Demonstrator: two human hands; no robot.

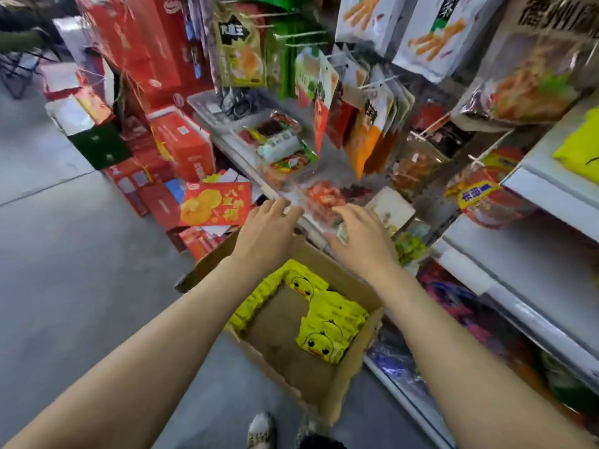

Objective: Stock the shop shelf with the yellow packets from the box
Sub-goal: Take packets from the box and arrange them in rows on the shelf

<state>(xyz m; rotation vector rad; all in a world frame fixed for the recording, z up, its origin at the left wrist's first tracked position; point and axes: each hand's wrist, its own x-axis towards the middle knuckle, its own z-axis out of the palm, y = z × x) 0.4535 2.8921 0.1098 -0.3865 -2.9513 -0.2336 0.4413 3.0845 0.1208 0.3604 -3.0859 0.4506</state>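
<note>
Shop aisle with a grey floor [74, 241], red gift boxes [181, 140] stacked on the left and white shelves [531, 189] of snack bags on the right. Open cardboard box [350, 374] sits on the floor by the shelves, yellow packets [327, 332] with duck faces lining its back and right side. Left hand [265, 234] and right hand [363, 241] both reach out over the box's far edge, fingers loose and spread, holding nothing.

Red gift boxes [181, 147] stacked on the grey floor [64, 254]; hanging snack bags [366, 124].
</note>
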